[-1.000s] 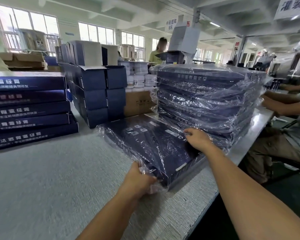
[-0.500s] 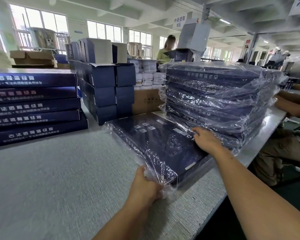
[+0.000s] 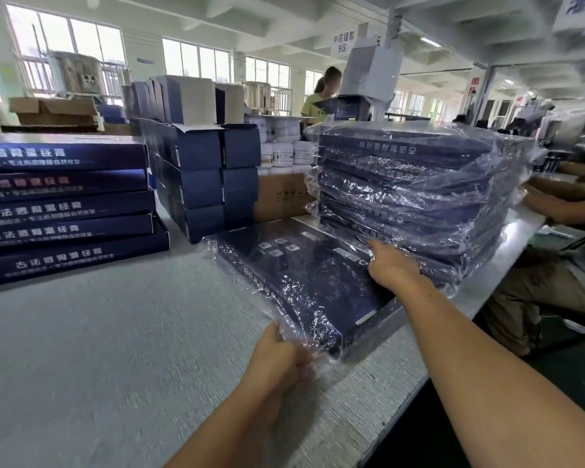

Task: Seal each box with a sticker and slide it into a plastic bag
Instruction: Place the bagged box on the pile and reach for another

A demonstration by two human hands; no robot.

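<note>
A flat dark blue box [image 3: 304,282] lies face up near the table's [image 3: 98,349] right edge, sheathed in a clear plastic bag [image 3: 217,246] and touching a stack of bagged boxes [image 3: 412,197]. Its long axis runs from the near edge diagonally away to the left. The person's left hand [image 3: 277,356] pinches loose film at the near corner. The right hand [image 3: 390,270] rests on top, fingers mostly straight. Best, I judge, to hold the film taut while pressing the box fully home.

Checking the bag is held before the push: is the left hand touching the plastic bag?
Touching. The head view shows the left hand pinching the plastic bag at the near corner of the dark blue box.
</note>
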